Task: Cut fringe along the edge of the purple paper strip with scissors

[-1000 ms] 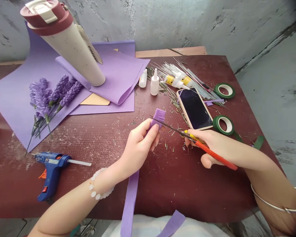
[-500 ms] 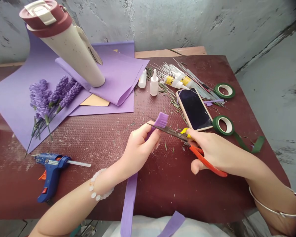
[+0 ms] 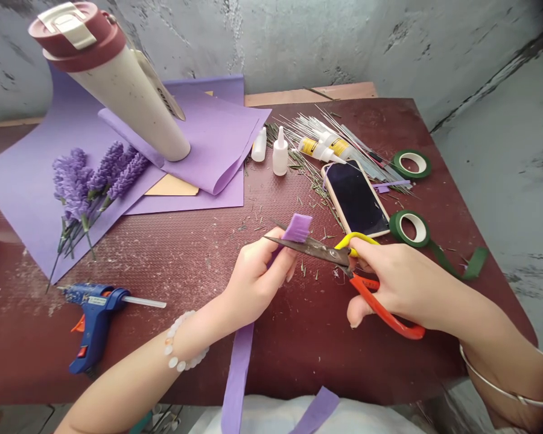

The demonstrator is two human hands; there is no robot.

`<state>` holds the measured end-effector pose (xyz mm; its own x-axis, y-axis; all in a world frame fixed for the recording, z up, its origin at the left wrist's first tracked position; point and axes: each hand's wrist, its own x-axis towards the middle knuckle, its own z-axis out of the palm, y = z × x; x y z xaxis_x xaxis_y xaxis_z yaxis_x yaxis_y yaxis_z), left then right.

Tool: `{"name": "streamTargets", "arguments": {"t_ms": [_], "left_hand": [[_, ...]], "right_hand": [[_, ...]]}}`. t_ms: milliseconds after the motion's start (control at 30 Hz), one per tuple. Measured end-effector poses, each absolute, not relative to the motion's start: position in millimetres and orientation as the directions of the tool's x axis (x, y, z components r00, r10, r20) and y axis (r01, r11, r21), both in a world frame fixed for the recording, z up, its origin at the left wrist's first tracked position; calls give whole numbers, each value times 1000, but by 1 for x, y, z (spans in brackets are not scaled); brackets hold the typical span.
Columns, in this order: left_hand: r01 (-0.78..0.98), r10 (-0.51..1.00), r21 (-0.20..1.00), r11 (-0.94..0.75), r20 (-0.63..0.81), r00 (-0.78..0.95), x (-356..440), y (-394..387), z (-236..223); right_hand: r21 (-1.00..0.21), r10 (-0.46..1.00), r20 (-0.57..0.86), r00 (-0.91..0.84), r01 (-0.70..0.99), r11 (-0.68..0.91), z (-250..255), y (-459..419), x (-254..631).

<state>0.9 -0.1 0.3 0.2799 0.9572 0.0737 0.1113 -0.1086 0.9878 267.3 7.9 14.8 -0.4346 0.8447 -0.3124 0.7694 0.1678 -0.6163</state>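
My left hand (image 3: pixel 260 271) pinches a long purple paper strip (image 3: pixel 239 374) near its upper end. That end, cut into a fringe, sticks up past my fingertips, while the rest hangs down towards my lap. Closed around a pair of scissors (image 3: pixel 362 283) with one yellow and one red handle is my right hand (image 3: pixel 396 283). The dark blades are parted and lie across the strip at its fringed end, right beside my left fingertips. Part of the strip is hidden behind my left hand.
Left on the maroon table are a blue glue gun (image 3: pixel 93 319), purple flowers (image 3: pixel 79 181) and a tumbler (image 3: pixel 136 96) on purple paper (image 3: pixel 18 175). Right of centre are small glue bottles (image 3: pixel 280 154), a phone (image 3: pixel 356 199), wires (image 3: pixel 308 128) and green tape rolls (image 3: pixel 409 229).
The scissors have opened wider and their handles have moved slightly down and right. The strip's fringed end has tilted to the right and sits a little lower.
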Motion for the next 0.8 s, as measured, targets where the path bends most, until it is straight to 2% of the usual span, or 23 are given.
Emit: {"name": "streamTargets", "arguments": {"t_ms": [133, 600, 800], "left_hand": [[68, 957, 995, -78, 56, 286, 1, 0, 0], [27, 959, 999, 40, -46, 278, 2, 2, 4], [-11, 956, 999, 47, -42, 290, 0, 0, 1]], "right_hand": [[-629, 825, -351, -442, 764, 142, 16, 9, 268], [-647, 830, -349, -434, 753, 122, 17, 9, 272], [-709, 729, -521, -443, 701, -81, 35, 11, 267]]}}
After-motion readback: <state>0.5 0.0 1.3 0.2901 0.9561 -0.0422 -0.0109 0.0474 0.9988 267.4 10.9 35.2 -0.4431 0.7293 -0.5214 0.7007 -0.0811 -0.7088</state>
